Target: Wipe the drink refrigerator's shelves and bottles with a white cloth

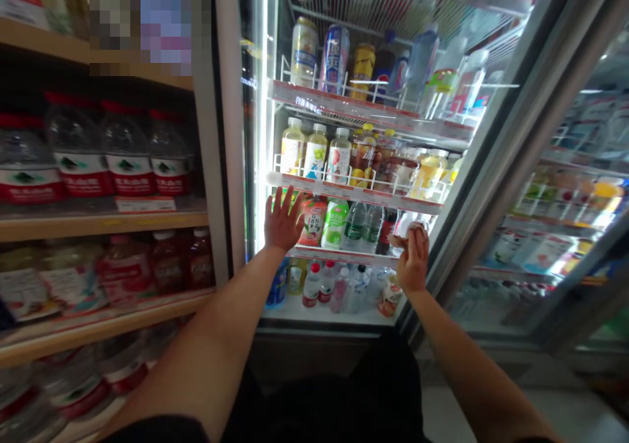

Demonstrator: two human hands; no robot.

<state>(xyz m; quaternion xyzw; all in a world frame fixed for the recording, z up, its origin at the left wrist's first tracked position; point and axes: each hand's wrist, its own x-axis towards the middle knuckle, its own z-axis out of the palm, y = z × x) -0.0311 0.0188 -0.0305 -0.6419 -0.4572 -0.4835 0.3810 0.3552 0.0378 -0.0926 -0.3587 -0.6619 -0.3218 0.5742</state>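
In the head view my left hand (284, 223) is raised with its fingers spread, palm toward the lit drinks fridge; it appears to rest on the fridge's glass door, though contact is hard to make out. Behind its fingers stands a red-labelled carton or bottle (313, 221), beside a green-and-white bottle (335, 223). My right hand (413, 259) is closed around a crumpled brownish cloth (400, 240) near the right side of the same door. Faint reflections lie over the shelves behind the glass (314, 107).
Wooden shelves (103, 223) on the left carry red-capped water bottles (130, 151) and juice bottles. A metal door frame (484, 168) runs along the right, with another stocked fridge (535, 233) beyond it. Cans (335, 59) and bottles fill the upper fridge shelves.
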